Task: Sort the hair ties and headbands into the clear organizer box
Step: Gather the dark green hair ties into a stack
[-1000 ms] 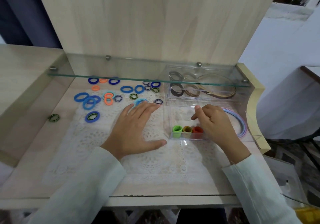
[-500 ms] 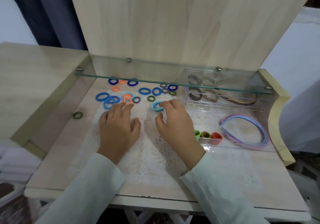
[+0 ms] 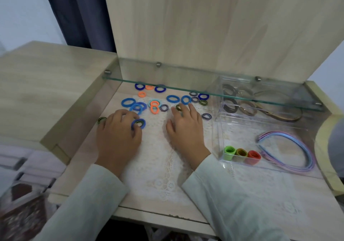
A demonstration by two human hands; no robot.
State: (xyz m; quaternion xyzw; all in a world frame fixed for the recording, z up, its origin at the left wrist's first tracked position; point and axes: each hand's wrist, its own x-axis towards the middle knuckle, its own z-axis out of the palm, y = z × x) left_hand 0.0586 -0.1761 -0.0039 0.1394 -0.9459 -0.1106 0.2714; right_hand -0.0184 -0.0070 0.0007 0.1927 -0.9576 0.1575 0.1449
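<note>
Head view: most of the hair ties (image 3: 172, 98) lie loose toward the bench's (image 3: 81, 159) far-left corner. They are soft, fabric-covered ovals in blue, orange and pale teal, with thinner striped ones among them. The clear organizer box (image 3: 220, 129) stands along the right edge. Three rolled ties (image 3: 241, 153), green, olive and red, stand at its near-left corner, and dark and tan ties (image 3: 230, 106) sit in its far cells beside a brown band (image 3: 279, 117). The pastel headbands (image 3: 277, 133), thin stiff arcs, seem to lie in its near right part, though the see-through walls make that hard to confirm.

The left grip (image 3: 119, 134) has its fingers curled down, thumb against a blue tie (image 3: 138, 124) with a striped one nested inside. Blur hides whether it pinches them. The right grip (image 3: 186, 129) is spread flat, holding nothing, fingertips on a green-striped tie (image 3: 178, 107).

Several things could go wrong from here:
- The openwork lace mat (image 3: 158, 166) may snag a dragged tie.
- Springy elastic can flick out of a loose pinch.
- A stray striped tie (image 3: 102, 120) near the left edge is easy to miss.
- The glass shelf (image 3: 204, 90) hangs low over the far edge, so a lifted knuckle could knock it.
- A careless sleeve could shove the light plastic box.
</note>
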